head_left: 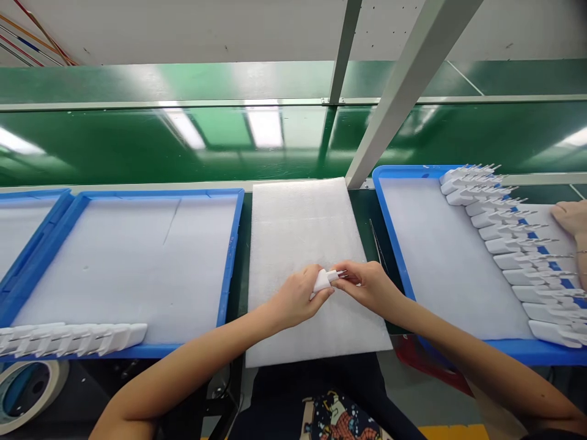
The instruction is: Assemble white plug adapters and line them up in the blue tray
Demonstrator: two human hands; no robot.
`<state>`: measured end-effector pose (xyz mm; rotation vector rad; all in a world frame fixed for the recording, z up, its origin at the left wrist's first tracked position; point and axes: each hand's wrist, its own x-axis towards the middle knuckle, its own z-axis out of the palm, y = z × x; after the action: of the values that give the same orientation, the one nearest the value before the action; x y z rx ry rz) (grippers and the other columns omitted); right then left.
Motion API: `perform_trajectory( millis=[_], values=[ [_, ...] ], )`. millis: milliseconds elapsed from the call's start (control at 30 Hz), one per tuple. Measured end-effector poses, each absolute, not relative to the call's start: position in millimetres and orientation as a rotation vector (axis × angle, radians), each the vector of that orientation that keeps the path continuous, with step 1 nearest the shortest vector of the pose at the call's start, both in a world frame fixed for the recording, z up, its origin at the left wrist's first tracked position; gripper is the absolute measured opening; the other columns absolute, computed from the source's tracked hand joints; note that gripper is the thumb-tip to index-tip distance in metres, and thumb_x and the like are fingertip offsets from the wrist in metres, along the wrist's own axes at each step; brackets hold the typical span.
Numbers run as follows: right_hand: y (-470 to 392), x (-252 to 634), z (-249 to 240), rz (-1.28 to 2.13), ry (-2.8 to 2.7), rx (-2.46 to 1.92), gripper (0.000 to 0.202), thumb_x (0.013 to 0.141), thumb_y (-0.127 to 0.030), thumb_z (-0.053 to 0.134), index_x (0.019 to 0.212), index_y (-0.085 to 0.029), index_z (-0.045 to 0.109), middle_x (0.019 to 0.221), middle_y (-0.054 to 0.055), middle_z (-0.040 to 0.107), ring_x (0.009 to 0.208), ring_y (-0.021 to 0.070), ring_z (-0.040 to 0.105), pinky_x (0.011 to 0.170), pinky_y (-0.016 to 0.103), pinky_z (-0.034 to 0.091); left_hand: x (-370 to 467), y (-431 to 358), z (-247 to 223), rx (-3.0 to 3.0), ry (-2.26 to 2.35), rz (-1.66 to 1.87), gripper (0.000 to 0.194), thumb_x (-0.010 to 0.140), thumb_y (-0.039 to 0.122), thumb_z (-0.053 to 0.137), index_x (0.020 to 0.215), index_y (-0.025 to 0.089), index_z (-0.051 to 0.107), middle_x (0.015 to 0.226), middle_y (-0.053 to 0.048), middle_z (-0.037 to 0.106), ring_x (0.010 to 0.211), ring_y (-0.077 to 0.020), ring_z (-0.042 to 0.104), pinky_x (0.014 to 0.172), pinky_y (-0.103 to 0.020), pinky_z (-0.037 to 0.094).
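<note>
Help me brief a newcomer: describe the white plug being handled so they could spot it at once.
Find the white foam sheet lying between the two blue trays. Above its middle, the left hand and right hand meet around one white plug. Unlike the plugs lined up in rows in the trays, it is alone and held.

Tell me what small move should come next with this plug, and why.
Probably lay the plug in the left tray, next to the row already there. Both hands, left hand and right hand, hold it over the foam sheet; the right tray holds many more.
</note>
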<state>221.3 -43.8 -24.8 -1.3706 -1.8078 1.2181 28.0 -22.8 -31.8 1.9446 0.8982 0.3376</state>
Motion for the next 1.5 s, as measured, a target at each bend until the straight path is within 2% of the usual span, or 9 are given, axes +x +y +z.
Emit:
perform_trajectory(
  millis=[100, 200, 367, 500, 667, 833, 1067, 1367, 1500],
  values=[
    [-37.1, 222.1, -24.7, 1.382, -1.664, -1.366, 0.015, 0.084, -0.029, 0.057, 0.096, -0.021, 0.06, 0.075, 0.001, 0.068, 0.068, 0.017, 0.066, 0.063, 0.03, 0.054, 25.8, -17.5, -23.5, 1.8, 0.861, 0.344, 0.031, 0.092, 0.036, 0.041, 0.117, 0.019, 0.036, 0.083, -0.001, 0.054, 0.062, -0.0119, 0.048, 0.055, -0.026, 0.038],
    [-32.2, 225.5, -25.8, 1.417, -1.575, -1.409, 0.026, 0.084, -0.034, 0.059, 0.105, -0.02, 0.054, 0.065, -0.002, 0.063, 0.058, 0.015, 0.062, 0.057, 0.028, 0.052, 21.4, -13.1, -17.1, 1.701, 0.791, 0.299, 0.034, 0.091, 0.029, 0.041, 0.123, 0.02, 0.031, 0.087, -0.002, 0.053, 0.065, -0.0121, 0.049, 0.056, -0.025, 0.04],
    [-31.8, 226.9, -30.0, 1.126, -1.605, -1.46, 0.021, 0.084, -0.032, 0.058, 0.101, -0.021, 0.05, 0.068, -0.003, 0.054, 0.06, 0.0128, 0.052, 0.057, 0.026, 0.045, 20.2, -10.2, -18.9, 1.616, 0.733, 0.368, 0.027, 0.09, 0.027, 0.045, 0.116, 0.021, 0.038, 0.095, -0.004, 0.055, 0.083, -0.015, 0.055, 0.076, -0.033, 0.048],
    [-33.8, 222.8, -31.6, 1.231, -1.637, -1.324, 0.007, 0.087, -0.02, 0.048, 0.094, -0.02, 0.049, 0.082, 0.0, 0.052, 0.076, 0.0139, 0.053, 0.068, 0.028, 0.047, 24.7, -9.5, -27.8, 1.676, 0.813, 0.553, 0.025, 0.084, 0.03, 0.059, 0.103, 0.022, 0.044, 0.095, 0.0, 0.055, 0.09, -0.0143, 0.055, 0.092, -0.039, 0.046],
    [-33.2, 220.8, -31.2, 1.408, -1.721, -1.102, 0.023, 0.081, -0.016, 0.054, 0.102, -0.022, 0.047, 0.1, 0.003, 0.05, 0.097, 0.0176, 0.051, 0.084, 0.034, 0.048, 23.9, -7.5, -35.3, 1.872, 0.909, 0.687, 0.029, 0.077, 0.029, 0.067, 0.097, 0.021, 0.048, 0.1, -0.001, 0.052, 0.094, -0.0164, 0.053, 0.088, -0.037, 0.048],
    [-33.5, 220.9, -31.3, 1.257, -1.788, -1.116, 0.028, 0.08, -0.028, 0.065, 0.101, -0.024, 0.047, 0.097, 0.001, 0.052, 0.088, 0.0168, 0.053, 0.082, 0.036, 0.048, 20.9, -8.8, -31.5, 1.897, 0.903, 0.71, 0.032, 0.077, 0.034, 0.068, 0.099, 0.021, 0.049, 0.097, 0.0, 0.057, 0.091, -0.0169, 0.057, 0.082, -0.034, 0.048],
    [-38.1, 222.7, -25.6, 1.045, -1.959, -1.174, 0.028, 0.079, -0.031, 0.068, 0.098, -0.022, 0.05, 0.092, 0.001, 0.055, 0.082, 0.0169, 0.053, 0.077, 0.035, 0.047, 16.0, -12.5, -29.1, 1.989, 0.863, 0.7, 0.031, 0.078, 0.034, 0.067, 0.101, 0.02, 0.05, 0.097, -0.002, 0.059, 0.088, -0.0176, 0.059, 0.077, -0.032, 0.048],
    [-39.2, 219.3, -24.6, 1.124, -1.835, -1.134, 0.026, 0.078, -0.034, 0.07, 0.093, -0.02, 0.054, 0.085, 0.001, 0.057, 0.078, 0.0156, 0.055, 0.073, 0.031, 0.047, 17.2, -16.6, -27.2, 2.001, 0.811, 0.741, 0.027, 0.084, 0.037, 0.059, 0.101, 0.019, 0.049, 0.094, -0.004, 0.056, 0.082, -0.0167, 0.057, 0.072, -0.032, 0.049],
    [-38.0, 220.4, -25.3, 1.339, -1.667, -1.119, 0.024, 0.08, -0.035, 0.068, 0.093, -0.019, 0.055, 0.087, 0.002, 0.058, 0.082, 0.0164, 0.057, 0.077, 0.032, 0.049, 20.0, -13.1, -26.1, 1.924, 0.866, 0.676, 0.026, 0.08, 0.035, 0.063, 0.097, 0.019, 0.05, 0.093, -0.002, 0.057, 0.085, -0.017, 0.057, 0.076, -0.034, 0.049]
  ],
)
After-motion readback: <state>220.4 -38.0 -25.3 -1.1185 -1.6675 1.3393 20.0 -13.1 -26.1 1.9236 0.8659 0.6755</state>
